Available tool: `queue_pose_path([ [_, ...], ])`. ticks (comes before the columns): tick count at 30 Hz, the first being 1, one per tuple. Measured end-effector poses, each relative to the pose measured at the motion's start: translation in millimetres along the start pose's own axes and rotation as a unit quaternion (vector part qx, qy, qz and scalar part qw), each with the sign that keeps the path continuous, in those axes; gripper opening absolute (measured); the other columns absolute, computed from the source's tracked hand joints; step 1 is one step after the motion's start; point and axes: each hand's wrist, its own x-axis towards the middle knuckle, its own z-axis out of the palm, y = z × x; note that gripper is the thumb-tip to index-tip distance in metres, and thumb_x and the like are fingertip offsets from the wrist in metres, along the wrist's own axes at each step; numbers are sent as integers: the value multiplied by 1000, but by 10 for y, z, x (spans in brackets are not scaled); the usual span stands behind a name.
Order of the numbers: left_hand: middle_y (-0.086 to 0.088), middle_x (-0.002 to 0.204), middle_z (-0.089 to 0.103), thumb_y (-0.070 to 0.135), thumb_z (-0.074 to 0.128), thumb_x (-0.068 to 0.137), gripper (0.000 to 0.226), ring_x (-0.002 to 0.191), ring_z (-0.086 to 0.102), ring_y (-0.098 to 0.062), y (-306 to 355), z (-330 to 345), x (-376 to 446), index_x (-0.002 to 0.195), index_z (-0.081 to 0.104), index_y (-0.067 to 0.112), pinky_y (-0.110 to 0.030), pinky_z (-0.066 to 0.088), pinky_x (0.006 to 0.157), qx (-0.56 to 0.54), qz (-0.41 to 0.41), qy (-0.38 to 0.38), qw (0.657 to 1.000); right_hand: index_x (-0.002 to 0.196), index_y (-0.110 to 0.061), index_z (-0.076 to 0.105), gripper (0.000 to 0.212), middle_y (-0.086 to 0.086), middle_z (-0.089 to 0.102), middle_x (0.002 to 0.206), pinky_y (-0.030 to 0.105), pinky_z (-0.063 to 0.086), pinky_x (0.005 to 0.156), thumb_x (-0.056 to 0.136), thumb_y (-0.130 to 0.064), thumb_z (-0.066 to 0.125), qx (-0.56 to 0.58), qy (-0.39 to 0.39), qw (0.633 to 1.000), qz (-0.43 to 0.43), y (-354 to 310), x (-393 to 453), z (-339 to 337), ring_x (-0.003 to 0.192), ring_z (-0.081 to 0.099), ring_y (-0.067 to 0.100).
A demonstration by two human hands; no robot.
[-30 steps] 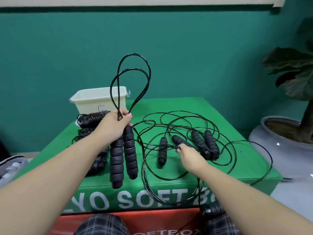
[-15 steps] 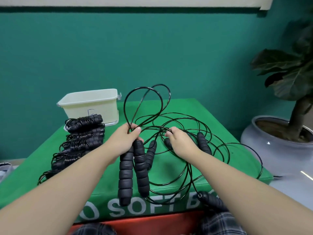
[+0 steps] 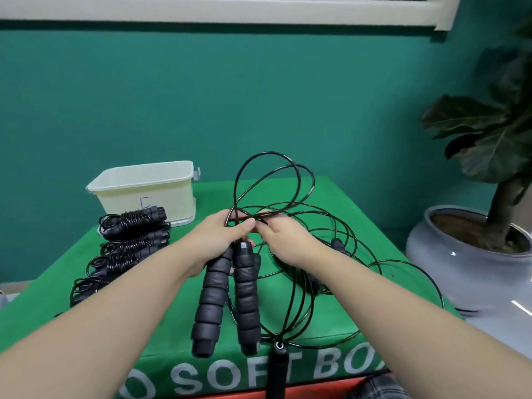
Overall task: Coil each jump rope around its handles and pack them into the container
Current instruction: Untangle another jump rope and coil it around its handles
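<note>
Left hand (image 3: 218,240) grips the tops of two black ribbed foam handles (image 3: 227,300), fingers curled round them, and the pair hangs down side by side over the front of the green padded counter (image 3: 357,214). From that fist a thin black glossy rope (image 3: 273,180) rises in two loops above the counter. Right hand (image 3: 288,243) is just beside the left, thumb and fingers pinching the rope where the loops gather; the two hands nearly touch. Behind and under the right hand lies a loose tangle of black ropes (image 3: 359,254) spread over the right half of the counter, with one more black handle (image 3: 338,245) showing among them and another black handle (image 3: 277,367) hanging over the front edge. On the left, a row of coiled black jump ropes (image 3: 132,237) lies on the counter, wound round their handles. Behind the row stands the cream plastic rectangular container (image 3: 149,191), at the far left corner of the counter. To the right, a potted plant in a pale glazed pot (image 3: 472,254).
</note>
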Motion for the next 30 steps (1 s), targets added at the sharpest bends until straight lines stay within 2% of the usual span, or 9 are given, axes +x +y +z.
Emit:
queue_pose_path([
  [3,-5,81,67,30,56,93,13,49,61,-2,15,-25,27,96,60,18,-21,44,38,8,-3,-8,1000,87,-14,52,24,-4,50,73,29,35,63,103,-24,39,18,3,1000,16,1,44,20,67,46,15],
  [5,-4,80,67,33,55,94,14,52,61,-5,-1,-38,64,91,60,20,-22,45,40,-1,1,9,1000,77,-18,44,28,-5,44,67,29,31,55,103,-27,40,40,12,999,19,-20,68,28,58,40,12],
  [8,-7,85,64,36,55,93,17,62,57,-16,7,-40,125,85,57,22,-26,47,47,-60,12,59,996,84,-15,47,21,-6,47,66,26,33,55,100,-28,47,46,38,998,11,-20,97,11,56,40,8],
  [12,-2,83,67,35,51,96,15,65,60,-13,170,-149,172,88,53,22,-23,45,48,-118,37,129,984,87,-16,50,13,-5,56,65,23,41,57,98,-22,49,55,1,997,46,126,49,11,52,50,7],
  [17,1,77,67,35,52,96,17,58,60,-11,394,-447,258,85,51,22,-22,47,44,-138,82,194,968,76,-15,57,25,-1,61,71,29,40,65,93,-33,57,-38,-11,994,100,401,-18,-46,69,54,17],
  [20,6,66,69,36,52,96,18,50,62,-7,469,-529,321,85,50,22,-25,50,48,-138,95,205,964,75,-14,58,26,4,63,74,29,42,65,90,-35,59,-46,-24,991,122,462,-28,-82,69,52,16],
  [24,1,76,68,35,53,95,16,60,63,-11,406,-471,421,87,51,21,-29,50,53,-124,84,200,968,80,-15,59,21,1,63,75,28,41,62,88,-35,61,-73,-38,988,132,550,12,-116,70,55,17],
  [27,-1,82,67,36,51,96,17,66,61,-14,274,-399,501,85,50,22,-28,48,52,-134,70,198,968,94,-15,52,23,2,63,71,23,41,50,90,-35,64,-65,-34,986,153,660,3,-92,50,56,13],
  [30,-3,86,67,39,52,95,20,69,60,-18,138,-359,583,84,50,22,-29,50,53,-141,52,195,969,108,-19,44,33,3,63,97,24,50,53,88,-27,68,39,8,984,176,811,-103,-51,51,61,16],
])
